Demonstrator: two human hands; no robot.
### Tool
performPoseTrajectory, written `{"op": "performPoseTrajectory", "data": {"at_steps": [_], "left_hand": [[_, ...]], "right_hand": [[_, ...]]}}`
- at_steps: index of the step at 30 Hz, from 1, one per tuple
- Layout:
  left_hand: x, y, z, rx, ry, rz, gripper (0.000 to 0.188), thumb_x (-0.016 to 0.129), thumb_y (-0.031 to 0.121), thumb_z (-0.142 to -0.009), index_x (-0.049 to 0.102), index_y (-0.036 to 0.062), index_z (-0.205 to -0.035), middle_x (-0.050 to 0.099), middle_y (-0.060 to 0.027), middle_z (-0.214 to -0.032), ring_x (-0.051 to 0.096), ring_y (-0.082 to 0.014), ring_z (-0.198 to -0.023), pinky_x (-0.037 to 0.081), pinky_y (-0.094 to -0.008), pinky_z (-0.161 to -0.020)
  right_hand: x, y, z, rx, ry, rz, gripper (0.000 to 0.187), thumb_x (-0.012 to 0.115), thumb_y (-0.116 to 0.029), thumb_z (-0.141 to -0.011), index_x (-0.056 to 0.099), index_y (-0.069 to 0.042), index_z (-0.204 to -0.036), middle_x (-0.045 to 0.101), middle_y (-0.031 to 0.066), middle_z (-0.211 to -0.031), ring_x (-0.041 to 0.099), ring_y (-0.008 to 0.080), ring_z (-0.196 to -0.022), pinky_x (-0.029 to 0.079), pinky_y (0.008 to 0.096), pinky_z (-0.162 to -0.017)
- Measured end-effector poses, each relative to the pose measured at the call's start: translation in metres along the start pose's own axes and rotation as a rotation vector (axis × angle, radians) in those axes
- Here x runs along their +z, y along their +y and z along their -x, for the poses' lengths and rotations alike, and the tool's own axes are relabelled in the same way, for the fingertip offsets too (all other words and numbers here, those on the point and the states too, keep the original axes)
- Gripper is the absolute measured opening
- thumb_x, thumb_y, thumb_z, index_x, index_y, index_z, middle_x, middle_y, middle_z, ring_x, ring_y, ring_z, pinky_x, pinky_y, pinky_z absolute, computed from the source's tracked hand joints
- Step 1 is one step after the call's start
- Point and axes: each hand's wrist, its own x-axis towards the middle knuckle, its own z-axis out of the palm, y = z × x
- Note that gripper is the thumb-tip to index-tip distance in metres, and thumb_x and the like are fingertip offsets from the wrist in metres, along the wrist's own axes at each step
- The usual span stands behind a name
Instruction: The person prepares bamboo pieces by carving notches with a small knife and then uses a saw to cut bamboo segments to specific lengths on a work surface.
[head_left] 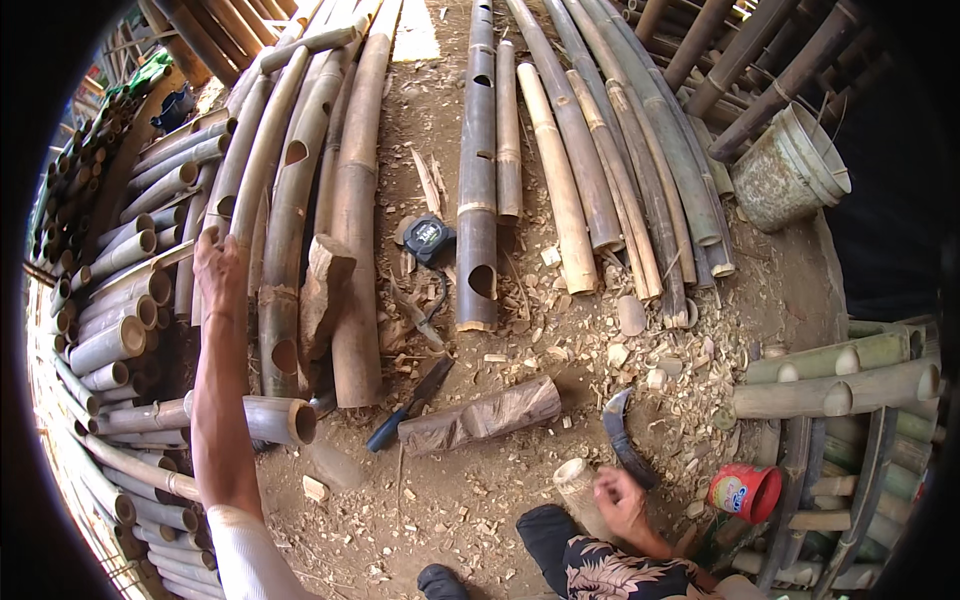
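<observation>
My left arm stretches out to the bamboo poles at the left. The fingers of my left hand (218, 265) are closed at the end of a thin bamboo strip (150, 265), beside a long pole (283, 210) with cut holes. Low on the right, my right hand (622, 503) has curled fingers beside a short pale bamboo tube (574, 478); whatever is in them is hidden. Just past that hand lies a curved tool (627, 440) with a dark handle. A blue-handled knife (408, 405) rests on the dirt next to a split wood block (480, 415).
A black tape measure (428, 240) lies near a dark bamboo pole with holes (477, 200). More poles (590, 170) spread to the right. Cut bamboo (110, 345) is stacked at left. A dirty bucket (785, 170), red tin (742, 492) and bamboo rack (830, 390) stand right. Chips litter the ground.
</observation>
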Motion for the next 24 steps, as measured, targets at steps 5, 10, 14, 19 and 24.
{"op": "performPoseTrajectory", "data": {"at_steps": [5,10,14,19,24], "left_hand": [[-0.080,0.052,0.126,0.080,0.087,-0.016,0.049,0.063,0.028,-0.093,0.052,-0.0006,-0.133,0.050,-0.0186,-0.135,0.045,-0.0318,-0.128,0.035,-0.0417,-0.108],[-0.118,-0.006,0.239,-0.920,0.160,0.485,0.053,0.061,0.039,-0.093,0.053,0.0006,-0.129,0.052,-0.0138,-0.122,0.052,-0.0241,-0.112,0.040,-0.0384,-0.099],[-0.107,-0.002,0.233,-1.220,0.031,1.197,0.065,0.063,0.049,-0.088,0.047,0.0103,-0.137,0.053,-0.0065,-0.128,0.050,-0.0223,-0.115,0.040,-0.0416,-0.094],[-0.123,-0.010,0.214,-0.908,-0.054,0.925,0.075,0.055,0.052,-0.093,0.038,0.0045,-0.148,0.046,-0.0119,-0.143,0.041,-0.0249,-0.132,0.032,-0.0404,-0.107],[-0.104,0.100,0.238,-0.312,-0.201,0.647,0.055,0.057,0.036,-0.097,0.048,-0.0004,-0.137,0.052,-0.0215,-0.137,0.053,-0.0312,-0.123,0.047,-0.0416,-0.101]], "right_hand": [[-0.010,-0.047,-0.167,-0.121,0.211,0.292,0.061,0.070,-0.022,-0.088,0.042,0.004,-0.136,0.054,0.0210,-0.122,0.058,0.0303,-0.110,0.053,0.0424,-0.089],[0.024,-0.084,-0.326,-0.071,0.246,0.563,0.088,0.071,-0.039,-0.086,0.023,0.001,-0.148,0.043,0.0272,-0.133,0.047,0.0343,-0.121,0.044,0.0474,-0.101],[0.039,-0.075,-0.340,-0.074,0.261,0.437,0.091,0.071,-0.037,-0.086,0.018,-0.002,-0.151,0.046,0.0284,-0.132,0.051,0.0322,-0.118,0.050,0.0475,-0.092],[0.026,-0.107,-0.219,0.094,-0.705,-1.298,0.068,0.053,-0.043,-0.094,0.036,0.004,-0.140,0.062,0.0265,-0.115,0.067,0.0301,-0.095,0.059,0.0429,-0.081],[0.051,-0.096,-0.118,0.053,-0.576,-0.829,0.075,0.064,-0.050,-0.089,0.040,0.005,-0.133,0.061,0.0214,-0.114,0.065,0.0300,-0.101,0.059,0.0476,-0.082]]}}
